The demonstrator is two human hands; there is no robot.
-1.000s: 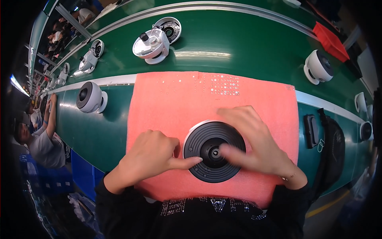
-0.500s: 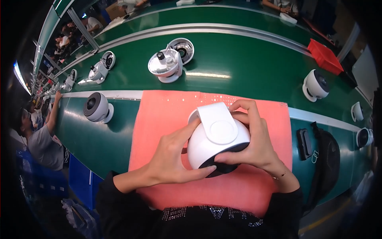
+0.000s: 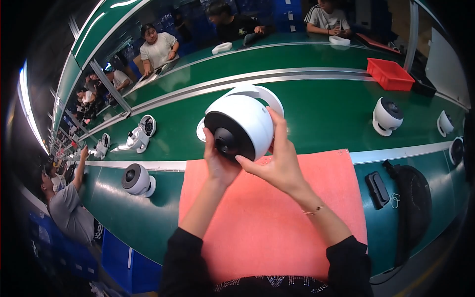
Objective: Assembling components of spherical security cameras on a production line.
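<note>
A round white security camera (image 3: 250, 121) with a black front and dark lens is raised in both my hands over the far edge of a pink cloth mat (image 3: 277, 218). My left hand (image 3: 221, 166) cups its lower left side, with the fingers against the black front. On the right side of the ball, my right hand (image 3: 279, 161) grips with its thumb near the black rim and its fingers up along the white shell. The lens side is turned toward me and to the left. White curved parts show behind the ball; I cannot tell whether they belong to it.
Finished-looking cameras stand at the left (image 3: 137, 179) and right (image 3: 387, 116) on the green bench. An opened camera (image 3: 141, 133) lies at back left. A red tray (image 3: 390, 74), a black case (image 3: 377, 190) and a black bag (image 3: 414, 203) are rightward. Other people sit across and at left.
Both hands have lifted the camera up and away from me, off the middle of the mat. It has turned so its black lens face shows instead of its white bracket. My view has tilted up.
</note>
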